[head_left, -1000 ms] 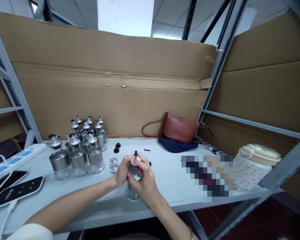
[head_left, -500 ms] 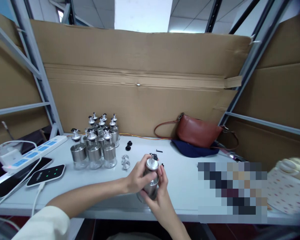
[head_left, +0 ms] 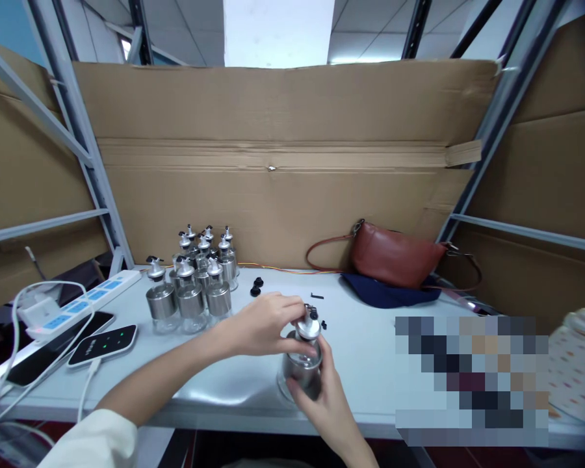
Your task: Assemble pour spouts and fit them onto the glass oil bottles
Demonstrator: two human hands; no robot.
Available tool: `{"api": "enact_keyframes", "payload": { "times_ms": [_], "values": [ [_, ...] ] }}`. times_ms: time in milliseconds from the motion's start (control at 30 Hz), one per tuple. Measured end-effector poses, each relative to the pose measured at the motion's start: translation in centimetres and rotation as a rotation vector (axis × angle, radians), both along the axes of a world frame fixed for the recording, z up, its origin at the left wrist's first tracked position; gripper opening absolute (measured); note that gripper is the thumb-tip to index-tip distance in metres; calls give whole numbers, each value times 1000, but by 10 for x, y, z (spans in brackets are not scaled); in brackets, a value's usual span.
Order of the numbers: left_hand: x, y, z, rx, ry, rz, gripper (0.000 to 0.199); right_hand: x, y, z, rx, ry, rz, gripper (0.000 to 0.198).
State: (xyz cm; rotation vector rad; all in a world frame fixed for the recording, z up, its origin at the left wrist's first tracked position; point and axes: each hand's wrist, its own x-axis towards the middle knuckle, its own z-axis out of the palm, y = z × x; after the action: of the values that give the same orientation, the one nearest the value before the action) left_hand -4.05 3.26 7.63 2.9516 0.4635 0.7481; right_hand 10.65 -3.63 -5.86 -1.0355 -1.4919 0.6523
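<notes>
The steel-sleeved glass bottle is grasped around its body by the fingers of the right hand; the left hand, earlier lower down, now grips at the silver cap, so the work seems concentrated there. It is near the front edge of the bench.

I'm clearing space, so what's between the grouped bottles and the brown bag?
The head view shows two small black parts, a thin black piece and, behind them, an orange wire.

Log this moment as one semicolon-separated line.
left hand: at silver cap; right hand: at metal sleeve; bottle: between both hands; other bottles: standing leftward
</notes>
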Motion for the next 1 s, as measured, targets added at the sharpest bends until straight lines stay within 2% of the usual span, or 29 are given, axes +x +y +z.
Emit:
{"api": "enact_keyframes", "payload": {
  "times_ms": [100, 167, 333, 467, 567, 633, 767, 1000],
  "values": [
    [-8, -1, 11, 127, 83, 12, 43, 0, 0, -1, 49, 22, -6, 69],
    [-16, -3, 22, 156, 65, 19, 41, 0, 1, -2, 90, 40, -35, 66],
    [-48, 5, 58, 130, -217, 186, 38, 1, 0, -1, 204, 89, -128, 55],
    [-67, 29, 79, -4, -523, 384, 42, -1, -1, 0, 205, 102, -174, 49],
    [-75, 53, 86, -151, -616, 498, 46, -1, -1, 0, 201, 94, -212, 46],
    [-78, 69, 87, -207, -585, 592, 48, -1, -1, 0, 194, 89, -228, 45],
    [-84, 95, 81, -219, -402, 760, 46, -2, -3, 2, 133, 46, -239, 39],
    [-90, 118, 65, -174, -22, 902, 30, -3, -1, 4, 85, -60, -256, 16]
  ]
}}
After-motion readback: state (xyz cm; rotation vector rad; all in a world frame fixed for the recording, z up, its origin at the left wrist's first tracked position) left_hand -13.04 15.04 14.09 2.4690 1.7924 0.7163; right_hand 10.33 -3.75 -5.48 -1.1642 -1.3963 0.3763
